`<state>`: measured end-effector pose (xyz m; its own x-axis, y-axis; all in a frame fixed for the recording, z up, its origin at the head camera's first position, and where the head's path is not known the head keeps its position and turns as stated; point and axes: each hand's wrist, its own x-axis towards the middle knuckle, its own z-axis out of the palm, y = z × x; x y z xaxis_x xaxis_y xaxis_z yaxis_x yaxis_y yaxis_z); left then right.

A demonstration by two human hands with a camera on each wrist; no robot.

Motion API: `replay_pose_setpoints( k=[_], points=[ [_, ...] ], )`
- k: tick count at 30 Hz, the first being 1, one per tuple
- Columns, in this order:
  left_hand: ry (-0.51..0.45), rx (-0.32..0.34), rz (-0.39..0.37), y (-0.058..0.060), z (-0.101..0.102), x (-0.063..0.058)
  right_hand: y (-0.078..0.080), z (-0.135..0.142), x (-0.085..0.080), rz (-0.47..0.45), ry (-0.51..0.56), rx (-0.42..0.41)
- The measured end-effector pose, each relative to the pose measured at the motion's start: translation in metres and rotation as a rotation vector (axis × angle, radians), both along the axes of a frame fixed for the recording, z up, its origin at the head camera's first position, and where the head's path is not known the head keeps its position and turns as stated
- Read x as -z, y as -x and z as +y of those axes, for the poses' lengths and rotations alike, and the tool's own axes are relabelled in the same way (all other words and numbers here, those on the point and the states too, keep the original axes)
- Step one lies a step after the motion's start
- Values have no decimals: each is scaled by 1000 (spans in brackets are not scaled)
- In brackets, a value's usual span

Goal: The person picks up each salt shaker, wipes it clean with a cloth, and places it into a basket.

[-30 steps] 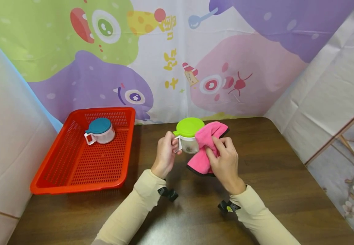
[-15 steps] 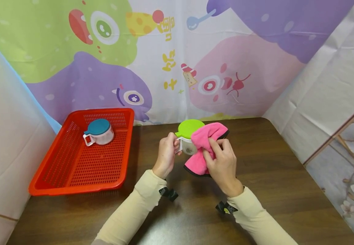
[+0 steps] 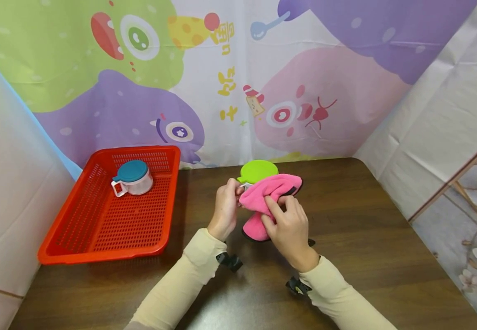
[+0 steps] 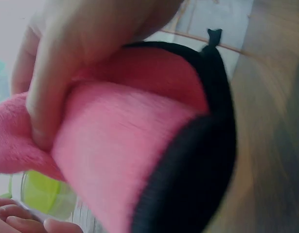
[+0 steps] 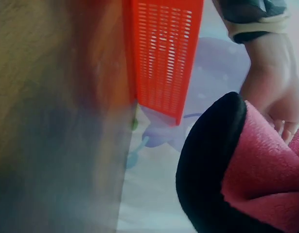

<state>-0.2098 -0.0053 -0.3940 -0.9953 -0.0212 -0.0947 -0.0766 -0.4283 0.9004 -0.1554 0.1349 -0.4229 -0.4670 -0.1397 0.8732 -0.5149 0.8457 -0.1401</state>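
My left hand (image 3: 224, 208) grips the handle side of a lidded jar (image 3: 259, 171) with a lime-green top, held upright above the table. Pink cloth (image 3: 269, 190) with black edging covers most of the jar's body. Pinching that cloth in its folds, my right hand (image 3: 289, 229) holds it against the near side of the jar. In the left wrist view the right hand's fingers (image 4: 47, 102) press into the cloth, and part of the green lid (image 4: 40, 191) shows below. The right wrist view shows the cloth (image 5: 266, 174) close up, with the left hand (image 5: 273, 77) behind it.
A red perforated basket (image 3: 135, 211) stands on the left of the brown wooden table (image 3: 370, 229). In it sits a similar jar (image 3: 135, 178) with a blue lid and white handle. A cartoon-printed curtain (image 3: 222, 133) hangs behind the table's far edge.
My right hand has moved left and slightly down with the cloth, which now covers the jar's front. The left hand keeps its grip, almost in place.
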Motion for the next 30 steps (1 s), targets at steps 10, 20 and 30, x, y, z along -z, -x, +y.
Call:
replay_pose_setpoints(
  k=[10, 20, 30],
  points=[
    [-65, 31, 13, 0, -8, -5, -4, 5, 12, -72, 50, -52],
    [-53, 34, 8, 0, -15, -2, -2, 13, 17, -169, 205, -101],
    [-64, 54, 15, 0, -19, -3, 4, 26, 9, -274, 364, -196]
  ],
)
